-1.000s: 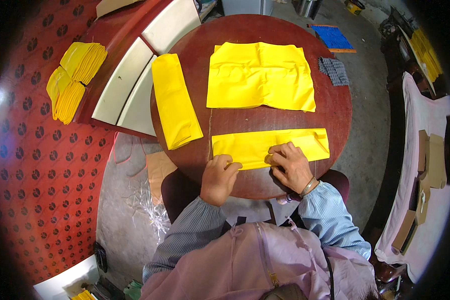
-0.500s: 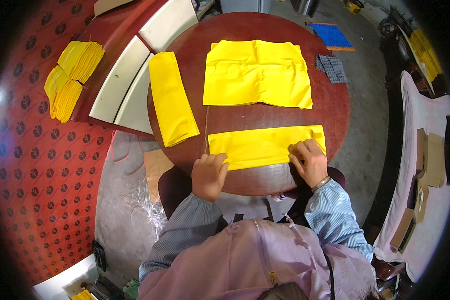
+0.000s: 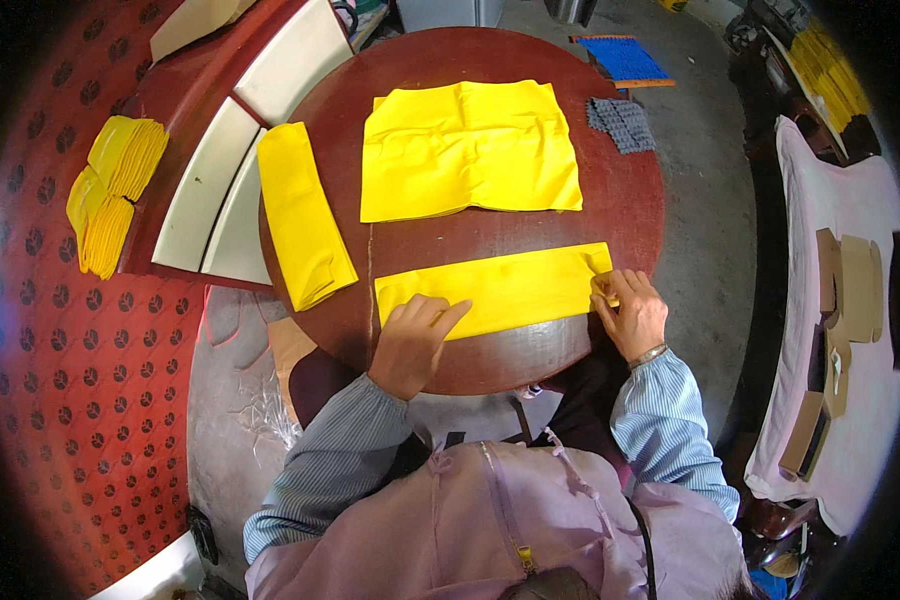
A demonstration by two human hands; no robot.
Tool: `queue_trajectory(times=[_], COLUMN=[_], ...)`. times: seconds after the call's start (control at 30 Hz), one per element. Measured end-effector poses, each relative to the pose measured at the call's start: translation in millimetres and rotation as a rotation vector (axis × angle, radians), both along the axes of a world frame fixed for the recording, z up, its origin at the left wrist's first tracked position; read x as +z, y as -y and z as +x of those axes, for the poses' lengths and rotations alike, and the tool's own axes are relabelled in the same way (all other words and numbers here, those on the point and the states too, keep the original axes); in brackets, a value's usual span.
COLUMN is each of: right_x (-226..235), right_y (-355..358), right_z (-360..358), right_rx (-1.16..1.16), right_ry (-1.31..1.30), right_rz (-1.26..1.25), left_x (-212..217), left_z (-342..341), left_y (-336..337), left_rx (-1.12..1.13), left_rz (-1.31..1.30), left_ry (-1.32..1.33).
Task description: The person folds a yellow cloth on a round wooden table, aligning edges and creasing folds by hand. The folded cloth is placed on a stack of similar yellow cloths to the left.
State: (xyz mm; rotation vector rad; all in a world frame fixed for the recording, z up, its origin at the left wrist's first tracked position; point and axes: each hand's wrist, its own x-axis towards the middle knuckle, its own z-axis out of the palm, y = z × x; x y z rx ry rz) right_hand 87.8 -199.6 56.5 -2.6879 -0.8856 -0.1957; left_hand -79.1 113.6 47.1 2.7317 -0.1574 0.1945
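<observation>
A folded yellow cloth-like strip (image 3: pixel 515 283) lies along the near side of the round red-brown table (image 3: pixel 470 368). Over its left end rests my left hand (image 3: pixel 411 345), open, with the thumb stretched out to the right. My right hand (image 3: pixel 634 316) is closed in a pinch on the strip's right end, and the fingers cover that edge. Farther back is a stack of flat, creased yellow sheets (image 3: pixel 470 150). On the table's left side, another folded yellow strip (image 3: pixel 305 220) lies at a slant.
Folded yellow bundles (image 3: pixel 120 165) lie on the red patterned surface at far left. White panels (image 3: pixel 205 170) adjoin the table. A grey textured cloth (image 3: pixel 621 125) sits at the right rim, near a blue mat (image 3: pixel 625 60). Cardboard boxes (image 3: pixel 858 290) rest on a pink cloth at right.
My right hand has moved out to the strip's right end and pinches it there. My left hand has come farther onto the strip, its thumb now spread. The whole view has shifted slightly.
</observation>
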Motion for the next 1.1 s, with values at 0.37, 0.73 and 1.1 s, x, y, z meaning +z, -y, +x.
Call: queue_trajectory(times=[0.37, 0.73, 1.1], right_x=[-1.3, 6.8, -1.6], right_y=[-43.3, -17.6, -4.0], right_z=[-6.9, -14.2, -7.9], right_rx=[0.371, 0.362, 0.185], right_ry=[0.062, -0.138, -0.1], right_rz=[0.207, 0.123, 0.136], left_x=[-13.4, -24.3, -19.7], left_z=[27.1, -14.4, -32.6], left_y=[53.0, 31.4, 17.8], left_rx=[0.112, 0.115, 0.32], left_rz=[-0.004, -0.132, -0.062], left_ry=[0.192, 0.228, 0.215])
